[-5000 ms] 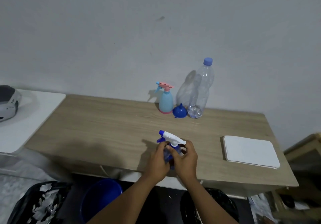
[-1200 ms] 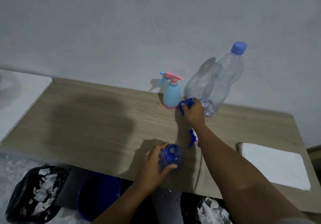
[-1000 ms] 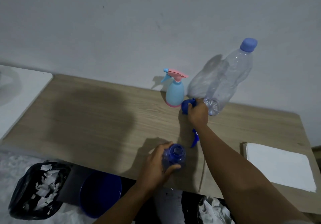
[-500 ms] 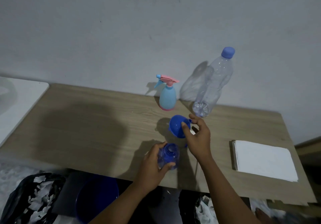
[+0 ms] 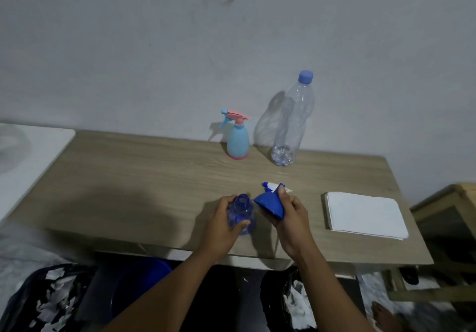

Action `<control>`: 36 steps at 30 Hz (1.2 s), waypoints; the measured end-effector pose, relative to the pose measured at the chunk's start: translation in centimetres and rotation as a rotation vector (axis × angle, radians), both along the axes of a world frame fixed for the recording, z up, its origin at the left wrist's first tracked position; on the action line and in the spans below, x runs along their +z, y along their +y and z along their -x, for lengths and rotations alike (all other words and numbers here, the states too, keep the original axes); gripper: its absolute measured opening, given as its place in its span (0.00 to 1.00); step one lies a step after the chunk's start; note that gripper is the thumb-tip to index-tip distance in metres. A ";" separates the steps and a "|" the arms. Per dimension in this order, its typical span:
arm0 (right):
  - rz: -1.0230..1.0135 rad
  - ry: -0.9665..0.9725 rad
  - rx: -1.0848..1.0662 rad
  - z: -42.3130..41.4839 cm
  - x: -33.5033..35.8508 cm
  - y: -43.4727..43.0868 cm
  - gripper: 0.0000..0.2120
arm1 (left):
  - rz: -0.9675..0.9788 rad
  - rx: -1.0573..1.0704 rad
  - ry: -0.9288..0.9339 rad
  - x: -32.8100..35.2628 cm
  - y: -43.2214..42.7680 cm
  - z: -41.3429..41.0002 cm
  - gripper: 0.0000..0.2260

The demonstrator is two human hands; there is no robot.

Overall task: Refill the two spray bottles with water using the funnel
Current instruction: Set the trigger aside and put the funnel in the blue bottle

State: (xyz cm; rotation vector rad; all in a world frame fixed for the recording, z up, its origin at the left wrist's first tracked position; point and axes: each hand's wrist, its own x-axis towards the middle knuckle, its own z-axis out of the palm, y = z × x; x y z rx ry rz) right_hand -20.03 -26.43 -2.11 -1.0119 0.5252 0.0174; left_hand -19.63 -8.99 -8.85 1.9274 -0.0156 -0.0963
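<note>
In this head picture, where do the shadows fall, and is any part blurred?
Head view: light is dim; a broad shadow darkens the table on its near left part. Head view: the water bottle casts a grey shadow leftward onto the wall. Head view: bottom corners look smeared.

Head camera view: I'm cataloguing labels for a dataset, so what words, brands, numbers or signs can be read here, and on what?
None: no text can be read anywhere in this view.
Clear water bottle: no label shows.
Pale blue spray bottle, dark blue spray bottle and funnel: plain plastic, no print shows.
White paper stack: the top sheet looks blank.
</note>
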 end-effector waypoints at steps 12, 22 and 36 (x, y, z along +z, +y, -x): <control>-0.298 -0.004 0.271 2.2 0.2 0.4 0.27 | -0.063 0.000 -0.014 0.3 -0.2 0.4 0.27; 0.032 -0.055 0.122 2.4 1.5 0.2 0.13 | -0.070 -0.011 -0.012 1.1 -0.3 0.6 0.27; 0.154 -0.071 0.207 2.2 1.9 0.3 0.20 | -0.091 -0.021 0.019 1.5 -0.2 0.7 0.25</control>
